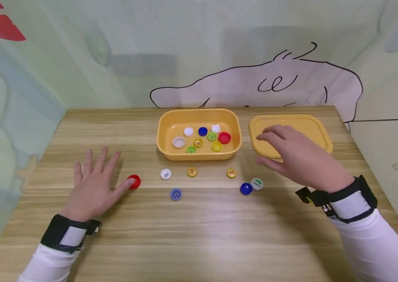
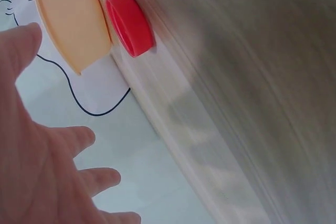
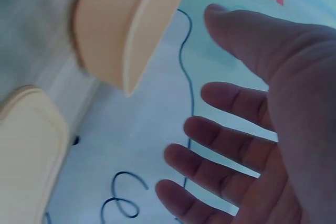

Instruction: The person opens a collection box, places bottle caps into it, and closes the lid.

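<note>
My left hand [image 1: 94,188] is spread over the left of the table, holding nothing. Its thumb tip overlaps a red bottle cap [image 1: 135,181] in the head view, while the left wrist view shows the red cap [image 2: 129,24] apart from the fingers. The right hand [image 1: 299,156], fingers relaxed and nothing in them, hovers over the near part of a yellow lid [image 1: 304,125]. Closest to it on the table are a white-and-green cap [image 1: 257,184], a blue cap [image 1: 246,188] and a yellow cap [image 1: 231,173].
A yellow plastic box [image 1: 199,156] with several coloured caps inside stands near the table's back edge. In front of it lie a white cap [image 1: 166,174], another yellow cap [image 1: 191,172] and a light-blue cap [image 1: 175,194]. A printed wall covering [image 1: 199,47] rises behind the table.
</note>
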`<act>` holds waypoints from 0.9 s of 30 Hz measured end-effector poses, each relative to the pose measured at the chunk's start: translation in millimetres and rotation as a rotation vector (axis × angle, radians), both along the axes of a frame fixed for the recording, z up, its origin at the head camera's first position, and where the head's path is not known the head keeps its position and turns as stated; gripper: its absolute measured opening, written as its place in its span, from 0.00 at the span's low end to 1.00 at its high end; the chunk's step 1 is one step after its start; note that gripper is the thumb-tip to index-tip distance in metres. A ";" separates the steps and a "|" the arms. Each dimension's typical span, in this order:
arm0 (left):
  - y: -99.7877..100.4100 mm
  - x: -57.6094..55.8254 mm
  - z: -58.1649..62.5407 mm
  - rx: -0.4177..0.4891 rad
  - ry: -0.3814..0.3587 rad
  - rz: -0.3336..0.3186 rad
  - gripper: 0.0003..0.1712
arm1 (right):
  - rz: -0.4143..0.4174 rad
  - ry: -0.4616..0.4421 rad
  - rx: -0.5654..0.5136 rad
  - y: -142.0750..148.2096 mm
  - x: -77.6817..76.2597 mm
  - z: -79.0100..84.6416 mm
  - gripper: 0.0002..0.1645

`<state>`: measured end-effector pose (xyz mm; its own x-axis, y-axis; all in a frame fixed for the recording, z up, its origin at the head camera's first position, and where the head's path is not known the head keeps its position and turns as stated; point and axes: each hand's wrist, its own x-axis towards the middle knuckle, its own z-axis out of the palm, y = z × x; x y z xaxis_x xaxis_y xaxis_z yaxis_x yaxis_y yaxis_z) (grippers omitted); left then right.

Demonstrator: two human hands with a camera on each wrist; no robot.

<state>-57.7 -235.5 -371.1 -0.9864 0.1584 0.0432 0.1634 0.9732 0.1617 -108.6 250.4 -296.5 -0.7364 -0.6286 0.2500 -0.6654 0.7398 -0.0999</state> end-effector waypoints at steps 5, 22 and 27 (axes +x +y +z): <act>3.4 -2.3 1.8 0.010 0.040 -0.041 0.53 | -0.031 -0.003 -0.016 12.6 10.8 -15.8 0.42; 24.8 -9.1 -5.3 0.038 -0.010 -0.114 0.44 | -0.210 -0.110 0.091 29.1 37.1 -77.7 0.53; 27.2 -6.8 -10.9 0.031 -0.027 -0.106 0.38 | -0.218 -0.112 0.107 32.9 41.3 -90.4 0.54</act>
<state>-64.6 -208.3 -382.1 -0.9652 0.2604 0.0233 0.2598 0.9453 0.1974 -67.3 283.3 -386.8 -0.8765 -0.4710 0.0994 -0.4787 0.8746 -0.0773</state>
